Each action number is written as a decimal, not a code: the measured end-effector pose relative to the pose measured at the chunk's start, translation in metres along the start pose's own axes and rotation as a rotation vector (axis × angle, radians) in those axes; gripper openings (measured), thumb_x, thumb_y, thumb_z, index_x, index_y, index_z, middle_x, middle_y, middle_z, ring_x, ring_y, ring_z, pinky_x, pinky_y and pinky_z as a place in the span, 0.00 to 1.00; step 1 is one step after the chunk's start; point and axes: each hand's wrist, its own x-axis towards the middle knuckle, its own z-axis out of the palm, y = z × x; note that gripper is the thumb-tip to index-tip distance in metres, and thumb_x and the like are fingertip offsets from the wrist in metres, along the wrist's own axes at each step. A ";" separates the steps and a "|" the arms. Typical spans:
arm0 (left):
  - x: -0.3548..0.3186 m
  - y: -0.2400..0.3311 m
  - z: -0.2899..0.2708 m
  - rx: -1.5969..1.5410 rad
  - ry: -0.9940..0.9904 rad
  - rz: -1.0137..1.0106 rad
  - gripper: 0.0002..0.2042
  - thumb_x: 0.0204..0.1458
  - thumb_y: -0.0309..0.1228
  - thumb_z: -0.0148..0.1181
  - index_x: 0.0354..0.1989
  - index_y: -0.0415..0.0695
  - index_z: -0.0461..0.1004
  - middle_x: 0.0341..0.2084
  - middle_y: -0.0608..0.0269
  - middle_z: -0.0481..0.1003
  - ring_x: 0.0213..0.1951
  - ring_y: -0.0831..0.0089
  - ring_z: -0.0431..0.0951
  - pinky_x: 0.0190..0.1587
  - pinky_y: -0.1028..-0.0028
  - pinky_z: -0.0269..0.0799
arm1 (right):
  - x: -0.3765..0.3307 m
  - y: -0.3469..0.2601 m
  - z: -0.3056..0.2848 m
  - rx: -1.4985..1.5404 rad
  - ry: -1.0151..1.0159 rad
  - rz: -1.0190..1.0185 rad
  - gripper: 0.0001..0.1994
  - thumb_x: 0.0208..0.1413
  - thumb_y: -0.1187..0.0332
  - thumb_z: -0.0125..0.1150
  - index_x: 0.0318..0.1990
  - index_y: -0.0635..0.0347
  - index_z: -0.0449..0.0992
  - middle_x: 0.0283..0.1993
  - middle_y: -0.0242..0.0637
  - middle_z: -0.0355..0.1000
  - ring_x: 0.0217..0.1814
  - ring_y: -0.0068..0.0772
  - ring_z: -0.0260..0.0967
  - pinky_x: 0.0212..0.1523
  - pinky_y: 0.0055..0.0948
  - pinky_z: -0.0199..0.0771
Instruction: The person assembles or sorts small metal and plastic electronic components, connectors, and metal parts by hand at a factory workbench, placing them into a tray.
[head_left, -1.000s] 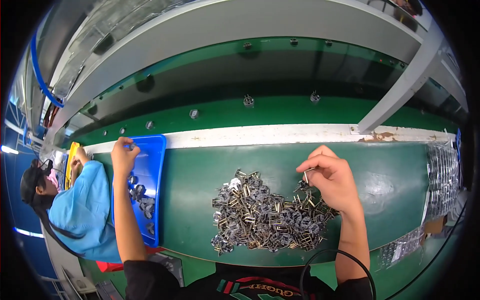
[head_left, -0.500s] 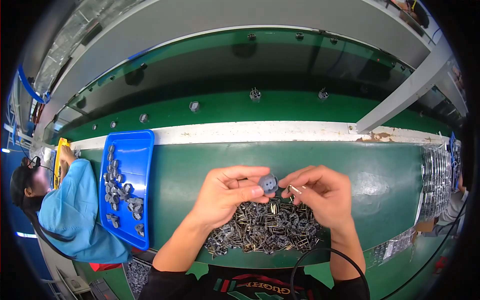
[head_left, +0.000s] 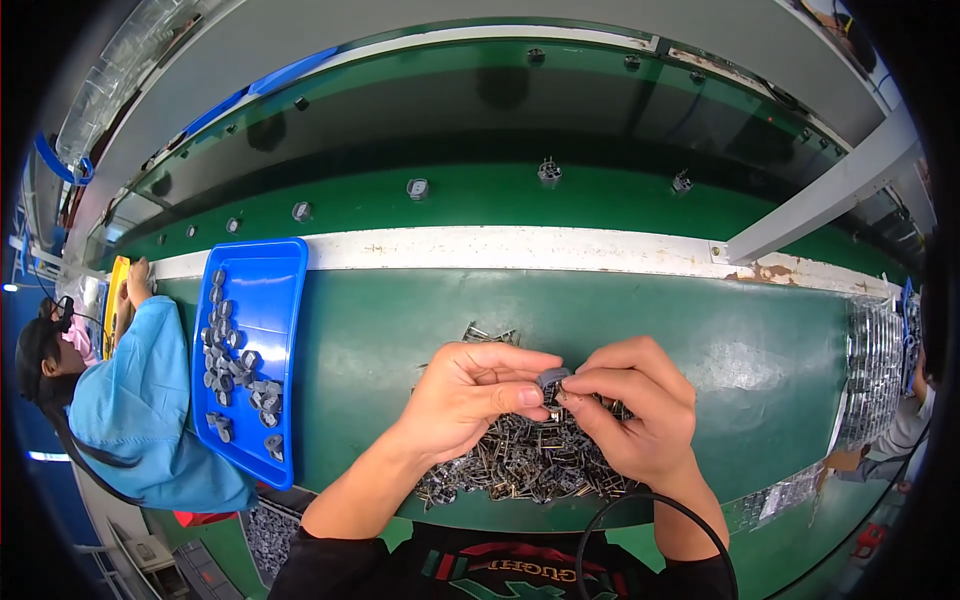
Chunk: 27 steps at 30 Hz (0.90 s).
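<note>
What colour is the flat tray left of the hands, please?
Blue plastic tray, clearest in the head view.

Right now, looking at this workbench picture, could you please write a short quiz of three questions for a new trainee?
1. True or false: both hands, the left hand and the right hand, pinch one small grey part.
2. The blue tray lies on which side of the pile of metal pieces? A left, B right
3. Fill in: the bench top is ____ in colour.

Key: 1 true; 2 A; 3 green.
</note>
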 end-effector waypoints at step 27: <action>0.116 0.069 -0.017 1.389 0.389 0.391 0.14 0.49 0.30 0.70 0.45 0.42 0.83 0.30 0.56 0.79 0.32 0.69 0.80 0.41 0.73 0.75 | 0.000 0.036 -0.060 -0.452 -0.432 0.321 0.11 0.45 0.71 0.67 0.39 0.55 0.83 0.37 0.36 0.75 0.40 0.41 0.73 0.41 0.38 0.74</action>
